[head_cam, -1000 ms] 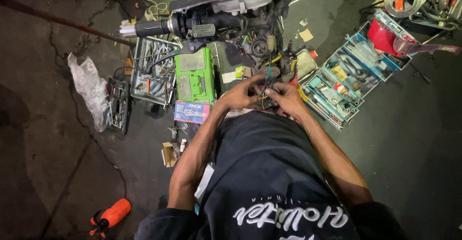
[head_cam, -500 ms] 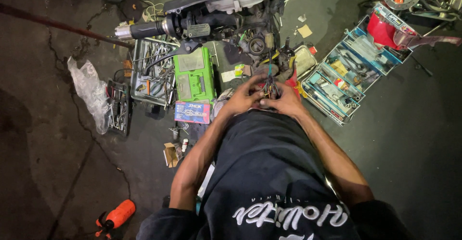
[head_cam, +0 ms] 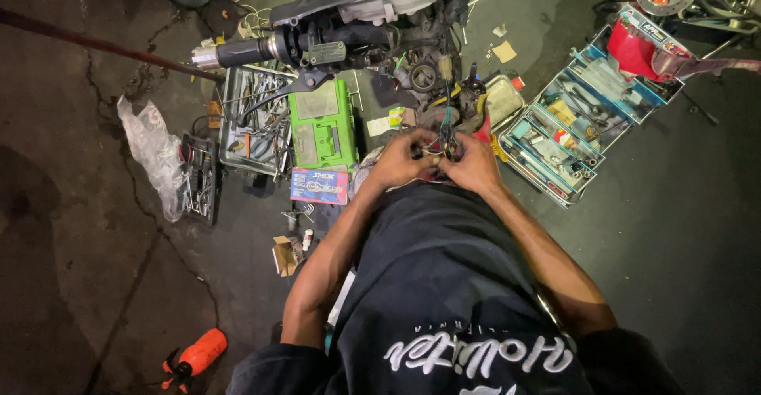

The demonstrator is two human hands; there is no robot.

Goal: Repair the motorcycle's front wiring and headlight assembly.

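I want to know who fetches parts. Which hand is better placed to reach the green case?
Probably the left hand. Both hands meet on the wire bundle, but the green case lies on its side, while the right hand would have to cross over.

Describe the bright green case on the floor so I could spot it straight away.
Find the motorcycle handlebar grip near the top. Just below it, right of the open metal toolbox, lies the green case. It is the only vivid green, flat rectangular thing there, left of the person's left hand.
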